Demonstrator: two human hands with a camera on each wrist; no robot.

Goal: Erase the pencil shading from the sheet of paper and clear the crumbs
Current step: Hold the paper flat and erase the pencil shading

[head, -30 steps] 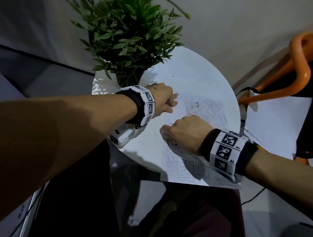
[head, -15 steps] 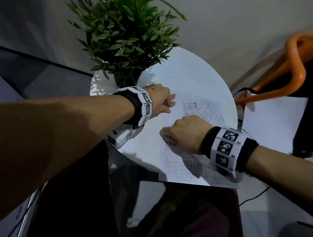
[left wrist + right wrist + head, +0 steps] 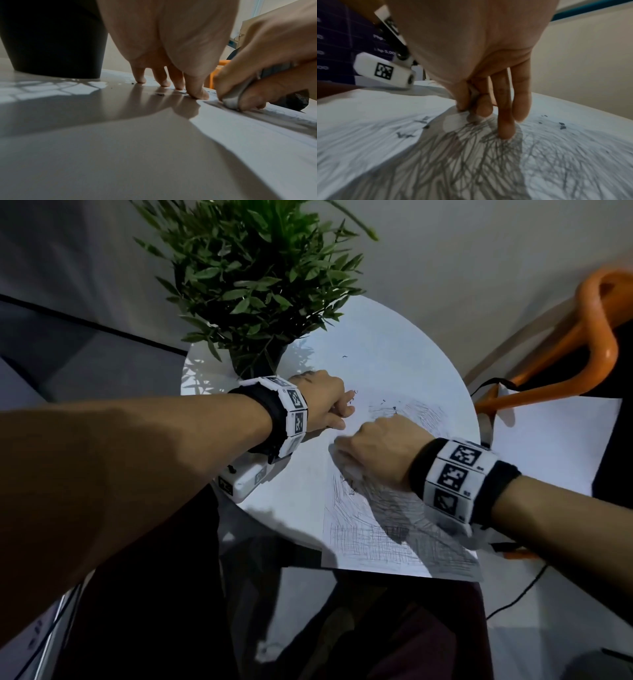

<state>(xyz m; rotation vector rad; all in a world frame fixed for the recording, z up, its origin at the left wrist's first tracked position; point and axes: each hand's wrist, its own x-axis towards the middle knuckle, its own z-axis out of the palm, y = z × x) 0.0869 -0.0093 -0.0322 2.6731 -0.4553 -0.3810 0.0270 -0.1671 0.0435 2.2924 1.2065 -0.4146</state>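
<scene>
Sheet of paper (image 3: 383, 518): flat on the worktop (image 3: 394, 344), its near edge overhanging. Eraser (image 3: 231, 100): pinched in right hand (image 3: 373, 453) fingers, pressed on the sheet's shading. Left hand (image 3: 322, 405): straight fingers (image 3: 197, 93) pinning the sheet's far-left edge. Crumbs (image 3: 562, 125): scattered on the sheet. Risk: a hard stroke may crease or tear the sheet if pinning slips.

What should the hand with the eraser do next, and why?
Probably rub the eraser back toward the person's body. The right hand pinches it against the sheet of paper, lots of pencil shading still covers the near part, and the left hand presses the sheet's edge steady.
</scene>
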